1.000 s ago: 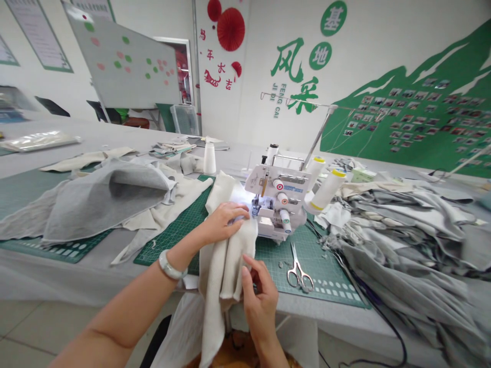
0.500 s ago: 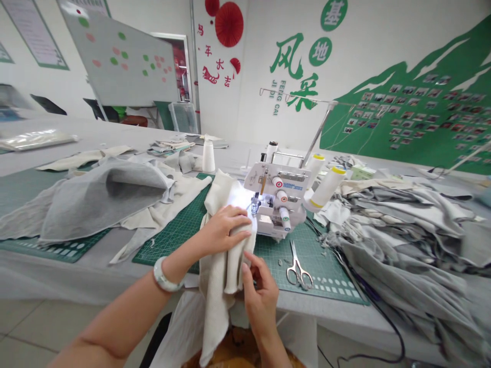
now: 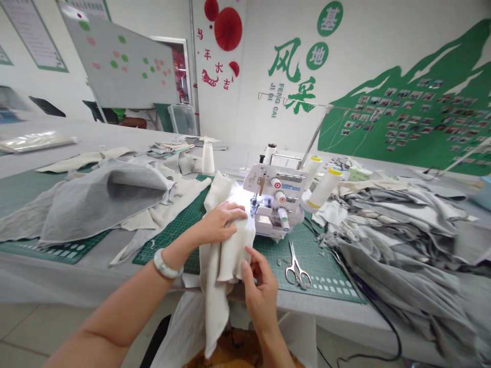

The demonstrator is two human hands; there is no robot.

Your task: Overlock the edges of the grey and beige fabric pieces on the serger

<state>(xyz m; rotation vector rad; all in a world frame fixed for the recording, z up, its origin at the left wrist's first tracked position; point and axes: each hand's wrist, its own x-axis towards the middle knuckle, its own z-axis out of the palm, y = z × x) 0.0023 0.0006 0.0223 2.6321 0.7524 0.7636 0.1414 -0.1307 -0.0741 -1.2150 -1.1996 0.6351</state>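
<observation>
A cream ribbed fabric (image 3: pixel 235 250) runs from the lit needle area of the white overlock sewing machine (image 3: pixel 268 197) down over the table's front edge. On top of it, just left of the presser foot, rests my left hand (image 3: pixel 220 222), palm down with its fingers stretched out. My right hand (image 3: pixel 261 281) pinches the fabric's right edge between thumb and fingers, below the machine. The fabric lies flat between my hands, while its lower part hangs in folds.
Silver scissors (image 3: pixel 298 268) lie on the green cutting mat (image 3: pixel 326 276) right of my right hand. A heap of grey fabric (image 3: pixel 414 255) covers the right side. Grey and cream pieces (image 3: pixel 103 199) spread at left. A white thread cone (image 3: pixel 207 157) stands behind.
The fabric between my hands has flattened out, with fewer folds. My left hand has shifted slightly left and up. My right hand keeps its pinch almost in place.
</observation>
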